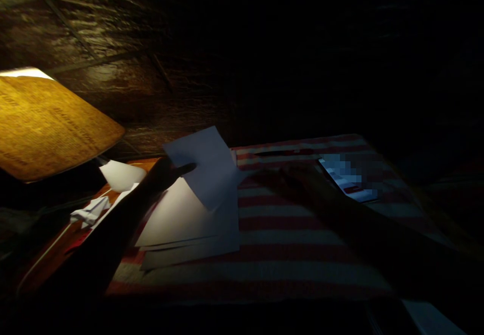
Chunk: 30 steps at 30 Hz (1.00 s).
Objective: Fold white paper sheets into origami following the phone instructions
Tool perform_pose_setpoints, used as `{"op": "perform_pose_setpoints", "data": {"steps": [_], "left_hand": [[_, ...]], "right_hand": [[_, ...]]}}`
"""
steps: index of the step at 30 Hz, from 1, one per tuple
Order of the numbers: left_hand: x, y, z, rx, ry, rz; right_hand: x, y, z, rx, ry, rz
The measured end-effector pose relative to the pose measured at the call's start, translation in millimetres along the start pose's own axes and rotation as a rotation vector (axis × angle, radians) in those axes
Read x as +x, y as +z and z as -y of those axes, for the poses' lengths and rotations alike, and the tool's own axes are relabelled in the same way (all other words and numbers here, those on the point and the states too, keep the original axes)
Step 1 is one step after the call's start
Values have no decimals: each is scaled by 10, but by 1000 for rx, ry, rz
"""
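My left hand (177,170) is closed on a white sheet of paper (206,161), its thumb lying over the sheet's left side. The sheet is tilted above several larger white sheets (177,219) that lie in a loose pile on a striped cloth (287,238). Over the cloth, to the right of the papers, is my right hand (297,178); its fingers are too dark and blurred to read. Just beyond it lies a lit phone (348,184), its screen partly pixelated. A long dark slim object (285,152) rests near the cloth's far edge.
A glowing lampshade (56,123) stands at the left and lights the papers. Below it are a crumpled white paper (91,211) and a thin pale cord (45,254) along an orange-brown surface. A tiled wall or floor (106,53) shows behind; the right side is dark.
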<state>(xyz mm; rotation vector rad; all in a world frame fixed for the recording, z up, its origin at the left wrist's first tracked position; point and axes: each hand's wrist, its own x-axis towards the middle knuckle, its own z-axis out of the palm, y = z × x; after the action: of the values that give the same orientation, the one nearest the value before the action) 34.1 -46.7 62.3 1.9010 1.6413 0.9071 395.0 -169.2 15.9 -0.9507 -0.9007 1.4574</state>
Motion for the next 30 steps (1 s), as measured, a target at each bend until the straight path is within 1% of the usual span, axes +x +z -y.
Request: {"op": "perform_pose_setpoints", "data": {"steps": [1, 2, 4, 8, 10, 12, 15, 17, 20, 22, 24, 26, 28, 30], "left_hand": [[-36, 67, -108, -168, -2, 7], [-77, 147, -220, -283, -11, 43], [-157, 329, -444, -446, -53, 165], [-255, 675, -823, -656, -52, 323], [-267, 809, -951, -736, -17, 377], [-274, 928, -1025, -799, 10, 419], [-318, 1098, -1028, -843, -5, 423], [-374, 1207, -973, -869, -20, 375], [-470, 1343, -862, -860, -22, 284], [-528, 1406, -803, -847, -22, 259], [-579, 1444, -769, -868, -40, 280], [-620, 1465, -756, -903, -77, 326], [-644, 1477, -751, -933, -119, 364], [-649, 1484, -740, -958, -154, 375]], "right_hand": [[-6, 5, 5, 16, -22, 4], [-13, 12, 11, 42, -45, 13], [-24, 18, 28, 80, -91, 19], [-18, -38, 73, -20, -135, 1], [-17, -80, 108, -83, -148, 26], [-27, -101, 151, -126, -158, 32], [-51, -81, 214, -149, -163, -49], [-57, -55, 235, -130, -152, -107], [-41, -49, 216, -101, -90, -124], [-21, -73, 178, -102, -41, -138], [2, -109, 135, -113, -18, -178], [24, -146, 99, -129, -17, -198], [45, -180, 74, -138, -31, -189], [62, -208, 54, -148, -27, -161]]}}
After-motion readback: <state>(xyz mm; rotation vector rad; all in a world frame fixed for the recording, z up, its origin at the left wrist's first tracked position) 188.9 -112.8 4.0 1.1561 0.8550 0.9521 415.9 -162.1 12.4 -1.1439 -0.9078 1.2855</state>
